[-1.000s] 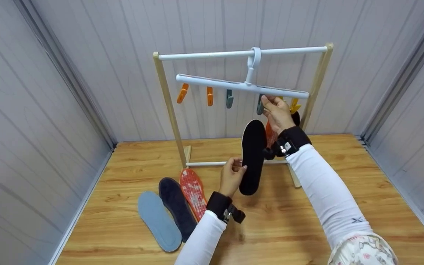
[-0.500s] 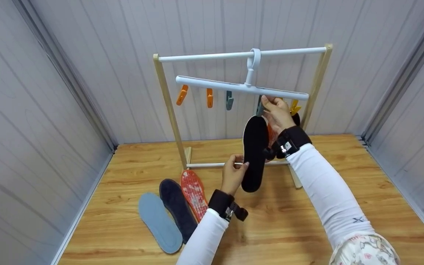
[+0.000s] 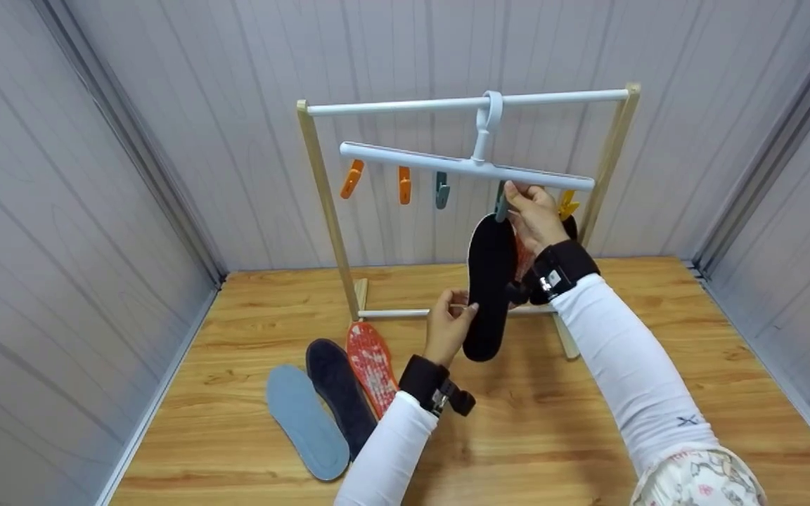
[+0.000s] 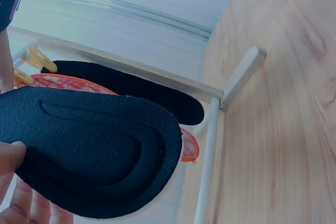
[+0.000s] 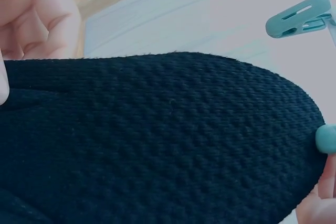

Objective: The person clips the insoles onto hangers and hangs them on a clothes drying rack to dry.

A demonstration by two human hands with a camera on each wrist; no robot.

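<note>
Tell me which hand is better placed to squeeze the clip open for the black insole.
The right hand: it is already up at the teal clip by the black insole top, under the hanger bar. The left hand holds the insole lower down.

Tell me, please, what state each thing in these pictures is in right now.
Black insole: upright, toe at the teal clip.
Left hand: holds the insole's edge.
Right hand: pinches that clip.
Hanger: hung on the rack rail, tilted.
Three insoles: flat on the floor.
</note>
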